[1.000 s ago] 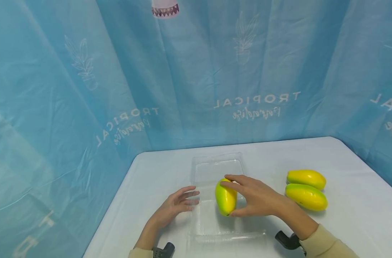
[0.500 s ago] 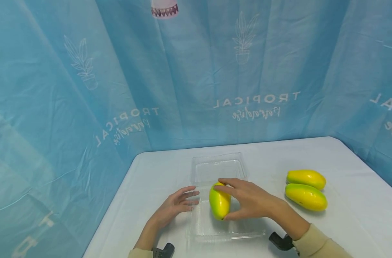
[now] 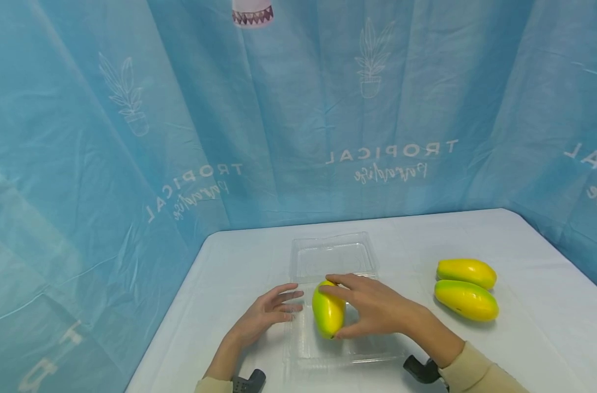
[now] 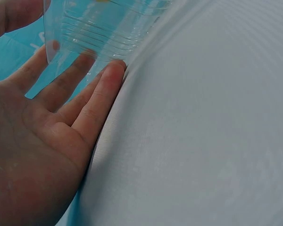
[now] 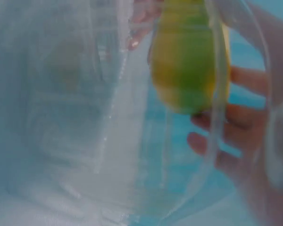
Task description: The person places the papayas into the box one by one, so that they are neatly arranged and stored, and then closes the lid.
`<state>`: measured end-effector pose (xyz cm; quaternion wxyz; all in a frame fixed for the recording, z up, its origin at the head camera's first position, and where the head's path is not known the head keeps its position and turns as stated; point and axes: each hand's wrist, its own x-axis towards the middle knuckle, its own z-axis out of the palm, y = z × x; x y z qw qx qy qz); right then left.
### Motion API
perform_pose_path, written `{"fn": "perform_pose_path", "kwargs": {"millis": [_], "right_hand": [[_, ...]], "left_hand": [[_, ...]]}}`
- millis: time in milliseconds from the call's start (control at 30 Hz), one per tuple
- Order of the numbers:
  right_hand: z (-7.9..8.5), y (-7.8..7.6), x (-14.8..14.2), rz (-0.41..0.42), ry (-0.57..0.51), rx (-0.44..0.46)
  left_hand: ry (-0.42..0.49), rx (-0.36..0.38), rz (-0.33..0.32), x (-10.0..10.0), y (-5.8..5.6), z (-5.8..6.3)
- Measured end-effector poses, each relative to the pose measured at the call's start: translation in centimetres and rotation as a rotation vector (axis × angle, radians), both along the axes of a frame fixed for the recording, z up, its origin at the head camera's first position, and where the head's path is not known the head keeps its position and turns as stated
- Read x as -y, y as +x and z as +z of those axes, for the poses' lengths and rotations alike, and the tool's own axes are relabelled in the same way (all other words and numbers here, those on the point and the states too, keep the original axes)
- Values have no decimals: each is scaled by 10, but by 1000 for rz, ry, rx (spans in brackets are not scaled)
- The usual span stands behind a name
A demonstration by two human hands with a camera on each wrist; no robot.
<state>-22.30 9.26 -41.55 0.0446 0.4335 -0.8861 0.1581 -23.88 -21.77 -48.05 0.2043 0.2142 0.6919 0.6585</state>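
Note:
In the head view my right hand (image 3: pixel 377 307) grips a yellow-green mango (image 3: pixel 328 311), fingers over its far end and thumb at its near end. The mango is over the left half of the near tray of a clear plastic clamshell box (image 3: pixel 369 349). The right wrist view, through the box's clear wall, shows the mango (image 5: pixel 186 61) between the fingers (image 5: pixel 245 117). My left hand (image 3: pixel 264 315) is at the box's left side, fingers slightly bent. In the left wrist view its fingertips (image 4: pixel 114 68) are against the ribbed clear wall (image 4: pixel 104 35).
Two more yellow-green mangoes, a far one (image 3: pixel 467 273) and a near one (image 3: pixel 467 300), lie side by side on the white tabletop (image 3: pixel 534 349), right of the box. The box's lid (image 3: pixel 333 256) lies opened out at the back. A blue printed curtain (image 3: pixel 298 109) surrounds the table.
My right hand has carried the mango left and a little nearer, from the middle of the tray to its left half. The left hand and the other mangoes have stayed put.

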Motion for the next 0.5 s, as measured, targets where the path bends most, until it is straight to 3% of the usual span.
{"fn": "perform_pose_path", "kwargs": {"millis": [500], "right_hand": [[-8, 6, 13, 32, -20, 13]], "left_hand": [[2, -22, -5, -1, 0, -1]]}}
